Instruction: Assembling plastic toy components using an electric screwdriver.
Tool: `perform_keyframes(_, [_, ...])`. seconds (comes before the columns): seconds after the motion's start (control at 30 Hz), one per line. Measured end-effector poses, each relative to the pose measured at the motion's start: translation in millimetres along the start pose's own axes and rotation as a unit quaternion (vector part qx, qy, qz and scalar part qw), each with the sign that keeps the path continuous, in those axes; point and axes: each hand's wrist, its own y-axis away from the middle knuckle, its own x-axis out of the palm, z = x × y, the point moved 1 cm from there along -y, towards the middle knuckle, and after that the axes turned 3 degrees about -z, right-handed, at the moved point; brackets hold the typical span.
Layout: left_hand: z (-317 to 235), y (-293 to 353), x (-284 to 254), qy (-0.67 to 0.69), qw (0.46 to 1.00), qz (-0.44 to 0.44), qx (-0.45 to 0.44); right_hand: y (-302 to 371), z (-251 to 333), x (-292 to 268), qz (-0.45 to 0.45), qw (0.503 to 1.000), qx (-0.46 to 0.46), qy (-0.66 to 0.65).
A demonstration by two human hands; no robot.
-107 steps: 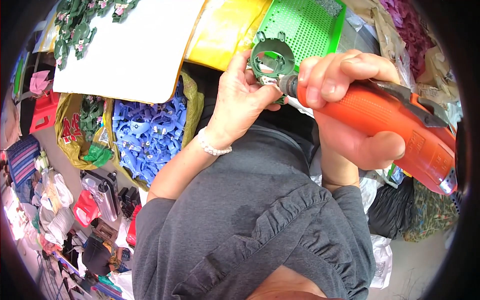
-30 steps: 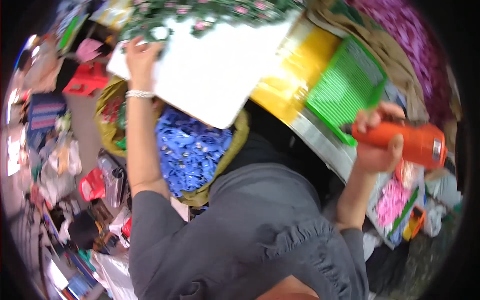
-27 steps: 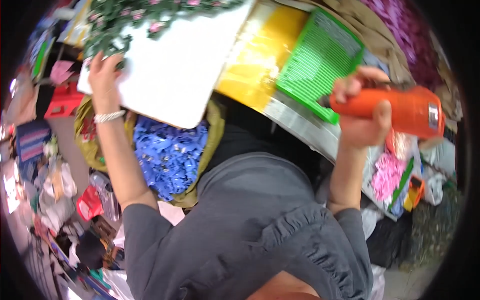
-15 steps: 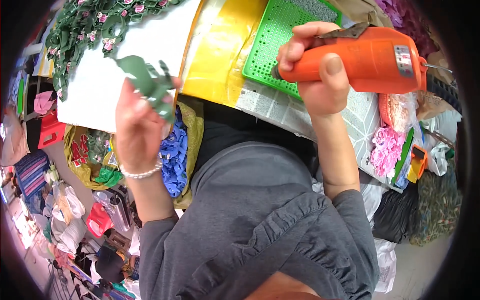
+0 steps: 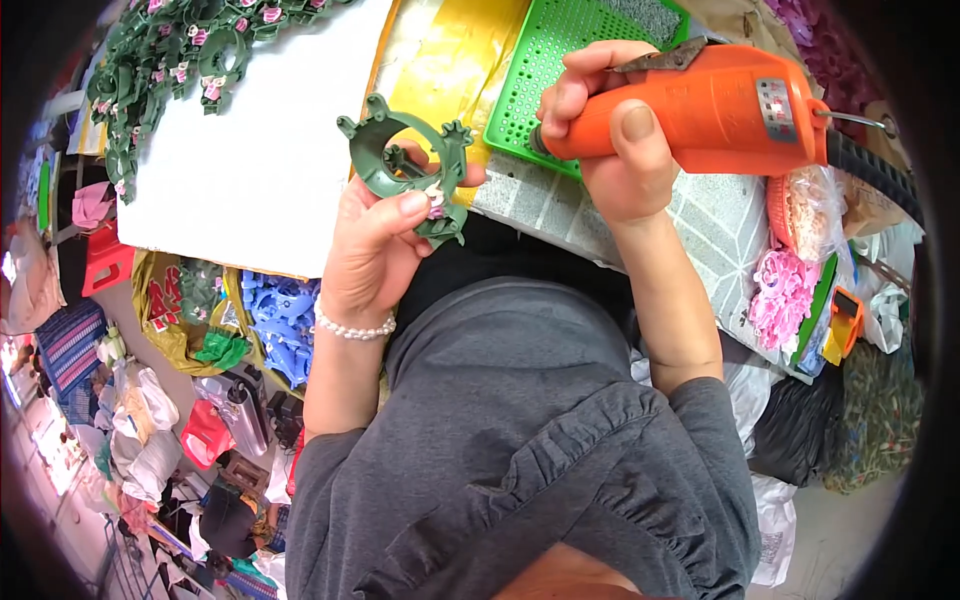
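Head view: holding a dark green plastic ring part (image 5: 368, 152) in the left hand (image 5: 372, 235), partly curled, with thumb pressed on the near side beside a small white-and-pink piece (image 5: 435, 202) and fingers behind the ring. Held up against the right edge of a white board (image 5: 240, 185) and a yellow sheet (image 5: 455, 60). Gripping an orange power tool (image 5: 715, 110) in the right hand (image 5: 622, 178), with fingers wrapped round the far side and thumb laid along the body. Pointing the dark tip left, over the near edge of a green perforated tray (image 5: 550, 70), apart from the ring part; cannot tell whether touching the tray. Trailing a black cord (image 5: 870, 180) to the right. Showing a heap of green parts (image 5: 145, 85) on the board at far left, blue parts (image 5: 285, 335) near left below the board, and pink parts (image 5: 778, 300) at right on the grey patterned tabletop (image 5: 700, 240).
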Motion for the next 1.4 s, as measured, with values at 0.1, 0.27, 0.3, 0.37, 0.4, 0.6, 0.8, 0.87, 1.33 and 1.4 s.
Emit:
perform_keyframes(0.1, [2.3,-0.2,10.9,-0.018,0.999,-0.030,0.017,0.0,-0.7,-0.1,-0.003,1.000,-0.001,-0.002])
perform_keyframes(0.27, [8.6,-2.1,9.6,-0.007,0.999,-0.031,0.028,0.8,-1.5,-1.3,0.009,1.000,0.005,-0.006])
perform_keyframes(0.3, [7.1,-1.4,9.2,-0.006,1.000,-0.022,-0.001,1.0,-1.1,-1.4,0.009,1.000,0.005,-0.006])
perform_keyframes(0.37, [7.4,-1.1,9.4,-0.005,0.999,-0.013,-0.030,1.4,-0.3,-1.3,0.002,1.000,0.016,-0.004])
perform_keyframes(0.4, [8.3,-1.4,10.3,-0.009,1.000,-0.020,-0.022,1.3,-0.5,-0.8,0.003,1.000,0.016,-0.004])
perform_keyframes(0.6, [11.9,-4.5,10.9,-0.011,0.999,-0.033,0.009,0.1,-2.4,-1.1,0.004,1.000,-0.004,0.000])
perform_keyframes(0.8, [14.1,-0.5,8.4,-0.009,1.000,-0.025,-0.014,0.2,-2.1,0.4,0.001,1.000,-0.006,0.002])
perform_keyframes(0.87, [15.6,0.4,7.9,-0.019,0.999,-0.032,-0.014,0.4,-2.5,0.6,-0.006,1.000,-0.007,0.003])
perform_keyframes(1.33, [26.7,2.8,9.5,-0.031,0.997,-0.064,-0.007,0.0,2.3,-1.7,-0.011,1.000,-0.024,0.011])
perform_keyframes(1.4, [29.0,3.7,7.3,-0.033,0.998,-0.056,-0.005,-0.5,7.8,-2.3,-0.006,0.999,-0.035,0.011])
